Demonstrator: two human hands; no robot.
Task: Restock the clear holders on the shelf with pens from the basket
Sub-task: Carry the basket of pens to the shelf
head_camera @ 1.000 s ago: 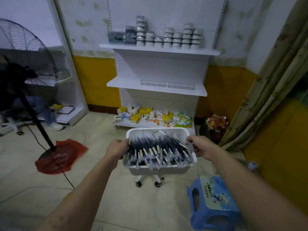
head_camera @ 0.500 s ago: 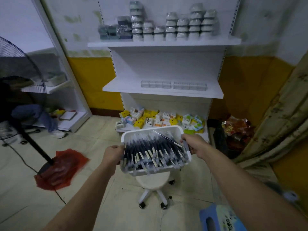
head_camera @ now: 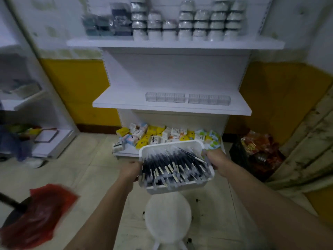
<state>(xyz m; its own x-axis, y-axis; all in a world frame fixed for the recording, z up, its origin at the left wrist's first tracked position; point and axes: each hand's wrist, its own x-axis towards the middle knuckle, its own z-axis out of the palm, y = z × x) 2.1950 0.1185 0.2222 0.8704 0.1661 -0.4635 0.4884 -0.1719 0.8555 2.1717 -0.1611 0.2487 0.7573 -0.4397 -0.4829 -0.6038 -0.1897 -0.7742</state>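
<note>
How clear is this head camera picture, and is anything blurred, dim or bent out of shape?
Head view: the basket and its pens are fairly sharp. In the same view, the red bag at lower left is smeared with blur, and the stacked tubs on top look soft. The wide lens makes the left shelving unit lean outward. The light is dim and flat, with no glare.

place: small shop, stationery and sundries by my guess | evidence: white retail shelving [head_camera: 173, 73] with slotted uprights | stock: wrapped tubs [head_camera: 198, 24] stacked in rows on top, small boxed goods [head_camera: 162, 134] heaped at the bottom, clear holders [head_camera: 187, 98] on the middle shelf [head_camera: 171, 108] | I carry a basket [head_camera: 171, 143] full of identical pens [head_camera: 173, 168] | second shelving unit [head_camera: 54, 141] at left
</note>
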